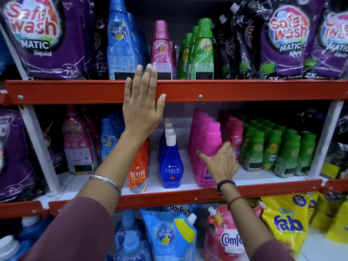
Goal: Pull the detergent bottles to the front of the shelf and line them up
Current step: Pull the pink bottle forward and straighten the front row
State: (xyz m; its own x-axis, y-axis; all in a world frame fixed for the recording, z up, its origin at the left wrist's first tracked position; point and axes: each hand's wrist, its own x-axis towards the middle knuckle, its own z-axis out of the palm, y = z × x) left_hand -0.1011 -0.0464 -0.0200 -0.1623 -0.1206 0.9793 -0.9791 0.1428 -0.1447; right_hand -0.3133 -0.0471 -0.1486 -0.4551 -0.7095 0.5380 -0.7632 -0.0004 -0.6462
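Observation:
My left hand [141,104] lies flat and open against the red front rail of the upper shelf [244,90], fingertips just below a blue bottle [120,44] and a pink bottle [162,51]. My right hand [221,162] is open with fingers spread, in front of the front bottle of a pink row [209,140] on the middle shelf; contact is unclear. Left of that row stand a blue Ujala bottle row [171,162] and an orange Revive bottle [139,172], partly hidden by my left forearm. Green bottles [204,51] stand on the upper shelf.
Purple Safewash pouches [43,38] fill both ends of the upper shelf. Several small green bottles [273,151] crowd the right of the middle shelf. Comfort pouches [173,236] and yellow Fab pouches [288,223] sit below. White shelf uprights [40,147] flank the bay.

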